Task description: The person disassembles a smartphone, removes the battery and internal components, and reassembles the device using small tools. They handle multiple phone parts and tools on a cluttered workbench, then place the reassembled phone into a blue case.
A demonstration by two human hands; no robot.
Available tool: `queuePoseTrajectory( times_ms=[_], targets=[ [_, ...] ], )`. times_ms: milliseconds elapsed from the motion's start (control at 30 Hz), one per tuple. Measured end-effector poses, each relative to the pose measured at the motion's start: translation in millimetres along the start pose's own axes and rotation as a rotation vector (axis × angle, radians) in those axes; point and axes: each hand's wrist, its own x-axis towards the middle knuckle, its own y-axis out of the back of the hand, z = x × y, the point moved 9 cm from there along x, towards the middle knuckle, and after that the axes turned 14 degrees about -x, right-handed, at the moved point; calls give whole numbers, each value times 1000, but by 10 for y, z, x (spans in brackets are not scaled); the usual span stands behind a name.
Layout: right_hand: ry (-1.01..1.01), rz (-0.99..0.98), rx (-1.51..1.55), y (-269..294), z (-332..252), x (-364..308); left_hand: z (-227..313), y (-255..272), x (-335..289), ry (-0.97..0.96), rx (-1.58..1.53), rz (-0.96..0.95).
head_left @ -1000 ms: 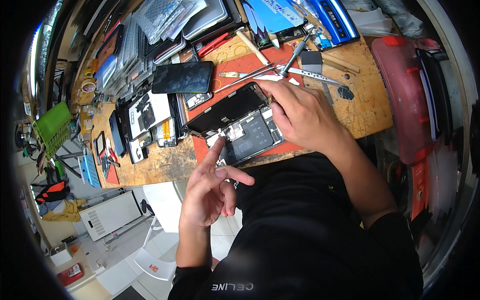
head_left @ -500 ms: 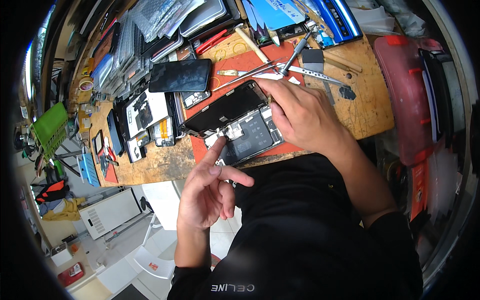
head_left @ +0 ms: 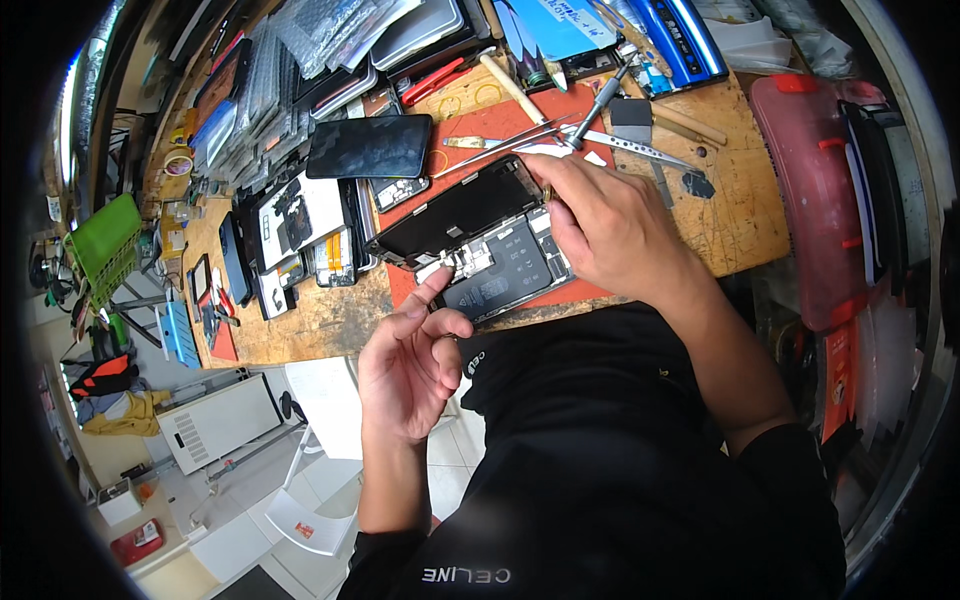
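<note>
An opened smartphone (head_left: pixel 497 272) lies on a red mat (head_left: pixel 575 294) at the bench's near edge, its black battery and circuit parts exposed. Its screen panel (head_left: pixel 465 212) is raised at a tilt along the far side of the body. With thumb and fingers, my right hand (head_left: pixel 628 232) grips the panel's right end; the fingertips are partly hidden behind it. My left hand (head_left: pixel 408 365) holds nothing. Its index fingertip touches the inner parts near the phone's left end, while the other fingers are loosely bent and apart.
Beyond the phone lie tweezers (head_left: pixel 640 147), a screwdriver (head_left: pixel 598 108) and a dark phone (head_left: pixel 370 147). Phone parts (head_left: pixel 300 225) and stacked bubble-wrapped pieces (head_left: pixel 245 110) crowd the left. Red-handled pliers (head_left: pixel 432 82) rest at the back. A pinkish plastic case (head_left: pixel 800 200) stands right of the bench.
My left hand's thumb and other fingers have drawn in closer to the index finger, which stays at the phone's left end. My right hand keeps hold of the raised panel.
</note>
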Motion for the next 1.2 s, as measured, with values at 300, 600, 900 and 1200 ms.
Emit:
queuePoseTrajectory(
  times_ms=[300, 600, 900, 1200],
  targets=[
    [-13, 8, 3, 6, -3, -4, -59, -186, -45, 27, 71, -158],
    [-6, 0, -5, -7, 7, -3, 167, 41, 80, -183, 300, 13],
    [35, 27, -11, -18, 16, -21, 15, -720, 5, -1205, 2168, -35],
    [-64, -33, 53, -9, -11, 39, -91, -719, 111, -1216, 2409, -100]
  ],
)
